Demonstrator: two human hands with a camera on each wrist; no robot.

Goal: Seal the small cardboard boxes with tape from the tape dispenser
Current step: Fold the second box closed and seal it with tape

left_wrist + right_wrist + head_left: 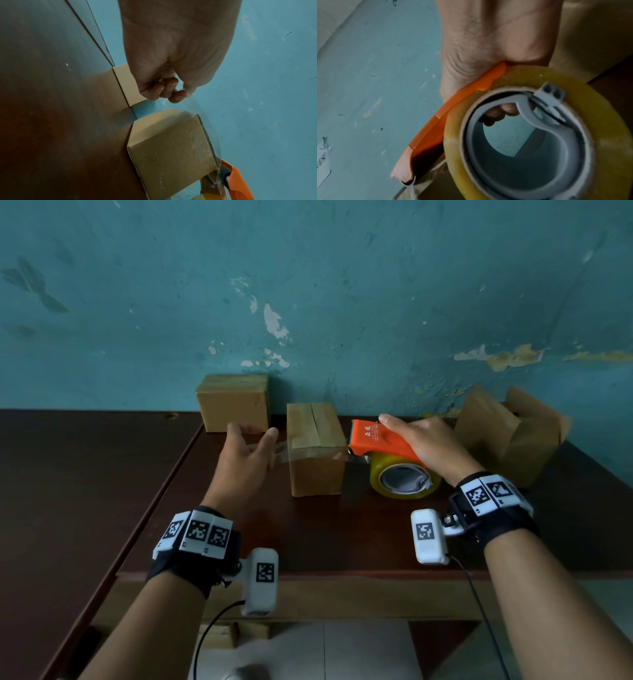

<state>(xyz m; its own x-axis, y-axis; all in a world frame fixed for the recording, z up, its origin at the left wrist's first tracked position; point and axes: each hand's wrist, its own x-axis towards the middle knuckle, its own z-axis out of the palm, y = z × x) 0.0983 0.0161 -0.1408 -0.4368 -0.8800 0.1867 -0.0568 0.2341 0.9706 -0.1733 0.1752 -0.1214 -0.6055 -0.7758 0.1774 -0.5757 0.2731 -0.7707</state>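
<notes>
My right hand (423,440) grips the orange tape dispenser (380,440), fingers curled over its top with the index finger extended along the housing; the yellowish tape roll (406,477) hangs beneath it, just beside the right face of the middle box (315,448). My left hand (245,455) sits to the left of that box, and in the left wrist view its fingertips (178,96) pinch the free end of the clear tape strip (291,451), which spans across the box top toward the dispenser. The strip appears to cross the centre seam rather than run along it. Risk, as I judge it: the strip is suspended and slack in places, so it can fold onto itself or wrinkle before contact. Uneven pull from either hand would skew it. Downward pressure without support may shift the light box on the table (342,535). A sealed-looking box (233,402) stands by the wall, and an open box (507,433) waits at right, well apart from the work.
</notes>
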